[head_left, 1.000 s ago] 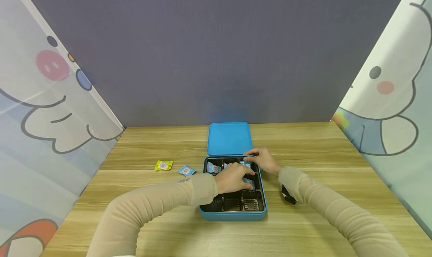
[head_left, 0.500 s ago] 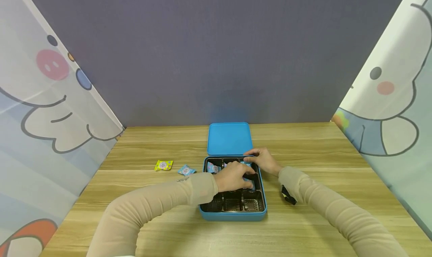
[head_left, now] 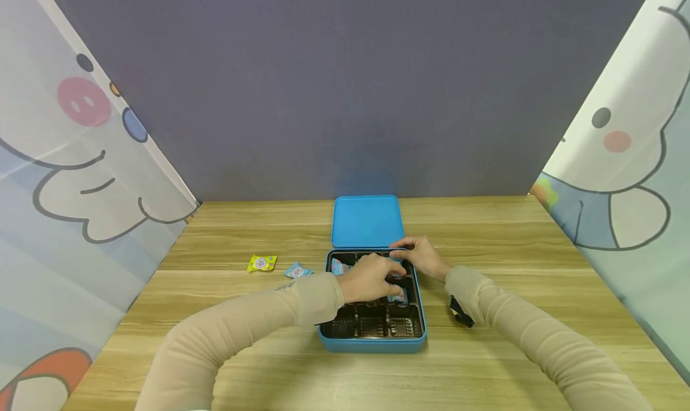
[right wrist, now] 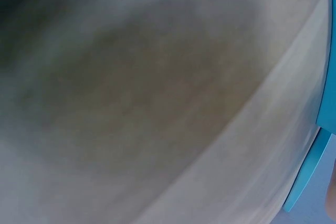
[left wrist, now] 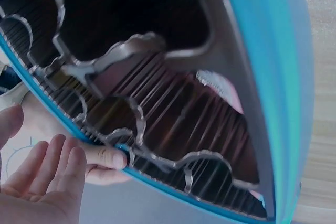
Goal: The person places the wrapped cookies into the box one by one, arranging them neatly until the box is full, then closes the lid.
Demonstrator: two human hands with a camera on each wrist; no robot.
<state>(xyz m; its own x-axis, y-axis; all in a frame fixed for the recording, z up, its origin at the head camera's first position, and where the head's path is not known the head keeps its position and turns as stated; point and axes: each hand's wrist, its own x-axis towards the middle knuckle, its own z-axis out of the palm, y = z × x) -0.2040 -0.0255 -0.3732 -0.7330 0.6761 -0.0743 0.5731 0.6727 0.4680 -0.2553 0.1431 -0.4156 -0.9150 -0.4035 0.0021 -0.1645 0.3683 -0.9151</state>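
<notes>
A blue tin box (head_left: 372, 345) with a black divided tray stands lidless-side up in the head view, its lid (head_left: 368, 221) lying back behind it. My left hand (head_left: 369, 280) hovers over the tray, thumb and fingers apart around nothing. Under its thumb, a blue-wrapped candy (head_left: 400, 298) sits in the middle-right compartment. Another blue-wrapped candy (head_left: 340, 267) lies in the back-left one; the hand partly covers the back row. My right hand (head_left: 424, 259) grips the box rim at the back right corner, its thumb on the edge in the left wrist view.
To the left of the box, a yellow-wrapped candy (head_left: 262, 263) and a blue-wrapped candy (head_left: 297, 271) lie on the wooden table (head_left: 259, 363). A dark partition (head_left: 345, 87) rises behind, with cartoon-printed curtains at both sides. A black strap (head_left: 460, 313) hangs at the right wrist.
My left hand has risen slightly and drawn a little left, its thumb and fingers coming away from the candy in the middle-right compartment. The right hand stays at the corner.
</notes>
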